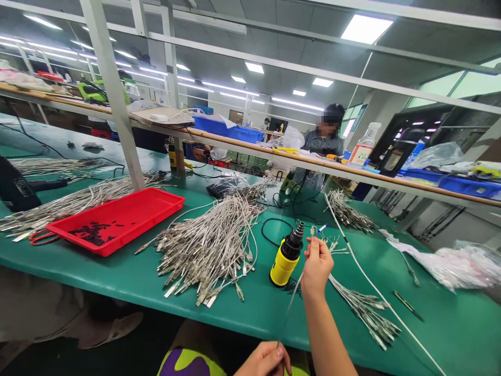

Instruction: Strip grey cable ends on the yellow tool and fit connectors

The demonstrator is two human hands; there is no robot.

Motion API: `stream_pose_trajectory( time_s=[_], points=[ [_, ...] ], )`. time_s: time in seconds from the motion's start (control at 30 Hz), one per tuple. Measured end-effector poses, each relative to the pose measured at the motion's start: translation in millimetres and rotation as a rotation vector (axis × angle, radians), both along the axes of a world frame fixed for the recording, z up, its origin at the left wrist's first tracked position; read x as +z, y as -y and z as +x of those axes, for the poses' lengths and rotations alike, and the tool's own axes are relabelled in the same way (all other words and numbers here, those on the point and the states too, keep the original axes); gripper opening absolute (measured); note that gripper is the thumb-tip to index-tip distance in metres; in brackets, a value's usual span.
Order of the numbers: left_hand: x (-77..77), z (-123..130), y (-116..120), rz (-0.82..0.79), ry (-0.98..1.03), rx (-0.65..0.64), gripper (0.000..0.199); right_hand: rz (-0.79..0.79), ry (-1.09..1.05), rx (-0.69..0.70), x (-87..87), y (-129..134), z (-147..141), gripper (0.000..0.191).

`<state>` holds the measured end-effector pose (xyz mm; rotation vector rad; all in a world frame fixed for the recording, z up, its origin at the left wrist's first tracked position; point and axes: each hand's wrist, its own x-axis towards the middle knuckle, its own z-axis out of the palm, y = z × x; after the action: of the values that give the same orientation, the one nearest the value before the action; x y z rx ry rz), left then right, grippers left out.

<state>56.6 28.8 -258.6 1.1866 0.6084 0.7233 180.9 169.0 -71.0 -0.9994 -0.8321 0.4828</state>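
Note:
My right hand [318, 265] is closed on a thin grey cable [293, 300], pinching it just below a small connector that points up beside the black nozzle of a yellow heat gun [282, 265]. The heat gun stands upright on the green table [250, 316]. At the bottom edge of the view, my left hand [266, 359] is closed around the lower part of the same cable. A large pile of USB cables [211, 243] lies left of the heat gun. Right of my right hand rests a smaller bundle of cables [366, 308].
A red tray [129, 222] with small black pieces sits left of the pile. More cables [94, 196] lie behind it, near a dark heat gun [18, 188]. Tweezers [408, 305] and a plastic bag [462, 263] are at right. Behind runs a shelf [235, 146]; a person stands beyond.

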Motion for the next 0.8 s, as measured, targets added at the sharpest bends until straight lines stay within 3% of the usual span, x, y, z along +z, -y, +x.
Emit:
stream_pose_trajectory(
  time_s=[0.5,0.8],
  points=[
    [-10.6,2,-3,-0.033,0.039,-0.031,0.081,-0.008,-0.035,-0.025,-6.5,3,12,0.044],
    [-5.7,0,-4,-0.025,0.012,0.006,0.079,-0.001,-0.092,0.04,1.6,6,7,0.041]
  ],
)
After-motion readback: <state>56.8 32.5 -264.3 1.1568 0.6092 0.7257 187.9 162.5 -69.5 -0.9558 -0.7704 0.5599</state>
